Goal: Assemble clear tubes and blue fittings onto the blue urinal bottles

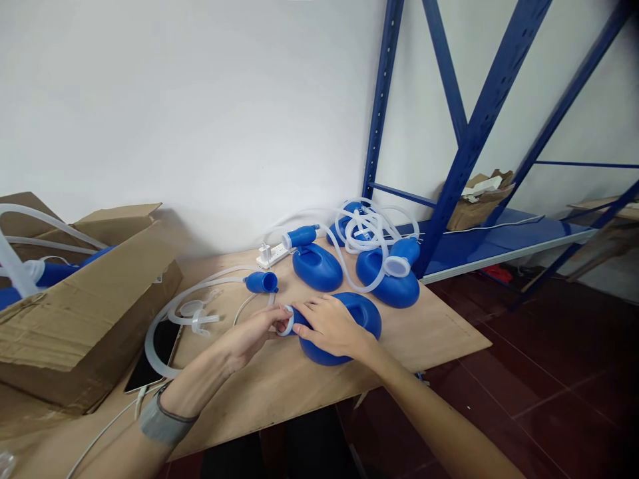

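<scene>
A blue plastic urinal bottle (pixel 368 313) lies on the table in front of me, its neck pointing left. My left hand (pixel 259 336) pinches the white ring (pixel 286 322) at the mouth of that bottle between thumb and fingers. Over the neck and upper body of the same bottle lies my right hand (pixel 332 324), gripping it with thumb and fingers. Just behind my left hand is a blue funnel-shaped piece (pixel 261 282) joined to a clear hose (pixel 162 366). Left of it on the table rests a clear plastic fitting (pixel 200 320).
Further back stand more blue bottles (pixel 317 267) with coiled clear tubing (pixel 367 233). A power strip (pixel 272 256) sits near the wall. At left, an open cardboard box (pixel 90 332) holds blue parts and hoses, beside a tablet (pixel 152 362). A blue metal rack (pixel 462 140) borders the right.
</scene>
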A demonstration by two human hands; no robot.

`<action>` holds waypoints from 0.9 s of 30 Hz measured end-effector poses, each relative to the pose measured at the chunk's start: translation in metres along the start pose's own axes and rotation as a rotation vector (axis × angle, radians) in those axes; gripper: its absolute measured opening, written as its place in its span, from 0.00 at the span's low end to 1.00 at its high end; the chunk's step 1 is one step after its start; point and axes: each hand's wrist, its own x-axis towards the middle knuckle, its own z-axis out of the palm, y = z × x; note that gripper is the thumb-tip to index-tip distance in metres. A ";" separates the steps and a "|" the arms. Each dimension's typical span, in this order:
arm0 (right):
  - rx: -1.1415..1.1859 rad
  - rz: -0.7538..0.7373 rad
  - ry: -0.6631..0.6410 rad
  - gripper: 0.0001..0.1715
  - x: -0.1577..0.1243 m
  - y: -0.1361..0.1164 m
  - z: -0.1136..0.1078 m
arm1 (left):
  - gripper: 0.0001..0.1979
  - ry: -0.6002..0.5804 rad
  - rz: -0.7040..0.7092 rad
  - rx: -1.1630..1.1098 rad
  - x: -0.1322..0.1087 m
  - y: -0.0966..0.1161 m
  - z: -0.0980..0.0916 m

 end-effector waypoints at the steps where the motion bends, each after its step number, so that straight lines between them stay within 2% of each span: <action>1: 0.004 0.003 0.001 0.20 0.000 0.000 0.000 | 0.15 -0.008 0.000 0.000 0.000 0.001 0.000; 27: 0.004 -0.021 -0.018 0.19 0.001 0.004 0.000 | 0.08 -0.073 0.000 -0.044 -0.001 -0.001 -0.004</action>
